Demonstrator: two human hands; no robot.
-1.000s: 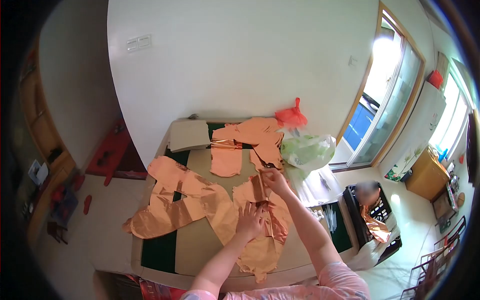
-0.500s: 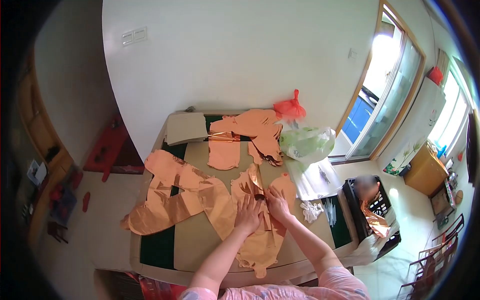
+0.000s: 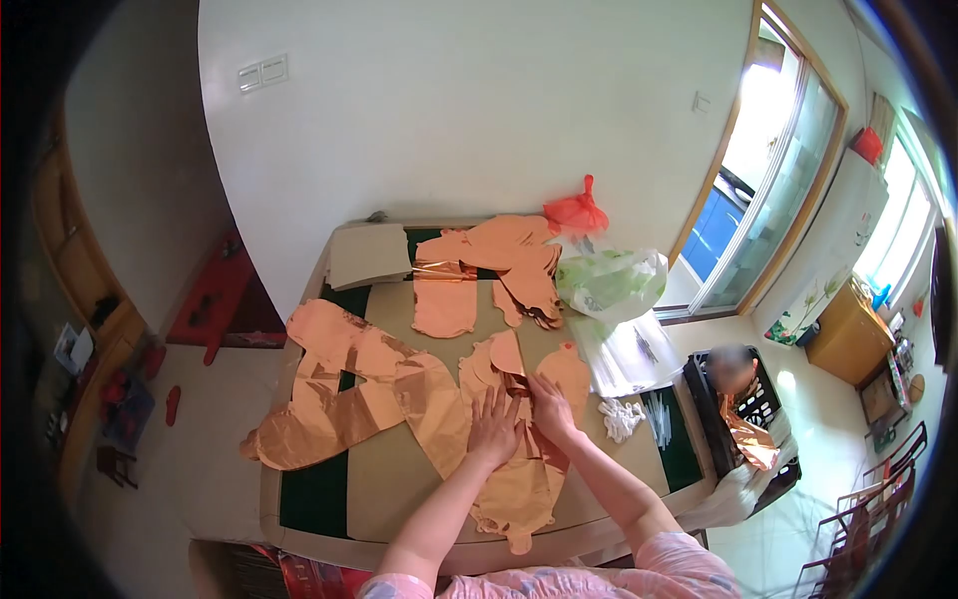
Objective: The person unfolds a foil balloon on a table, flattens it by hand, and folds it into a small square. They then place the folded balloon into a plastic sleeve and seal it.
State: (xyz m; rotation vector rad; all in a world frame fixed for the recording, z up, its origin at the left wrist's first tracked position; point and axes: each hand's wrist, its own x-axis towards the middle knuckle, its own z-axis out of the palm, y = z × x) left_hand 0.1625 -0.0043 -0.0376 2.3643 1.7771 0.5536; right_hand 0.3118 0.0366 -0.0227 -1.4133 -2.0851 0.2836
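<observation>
Flat copper-coloured foil pieces [image 3: 514,497] lie across the table in front of me. My left hand [image 3: 495,431] rests on the foil with its fingers spread. Just right of it, my right hand [image 3: 552,407] lies on the same foil, palm down, its fingertips beside a folded flap [image 3: 507,352] that stands up a little. A large foil piece [image 3: 339,419] spreads out to the left. Farther back lies a pile of layered foil pieces [image 3: 514,250].
The table [image 3: 399,504] has cardboard and green cloth on it. Plastic bags [image 3: 614,285], clear sleeves [image 3: 631,357], white strings [image 3: 622,419] and thin sticks [image 3: 658,419] lie at the right. A black crate [image 3: 709,399] with foil stands beside the table. A grey-brown board stack [image 3: 369,256] sits back left.
The foil flap beyond my hands has folded over and now lies broader and flatter. My right hand has shifted slightly left; my left hand has barely moved.
</observation>
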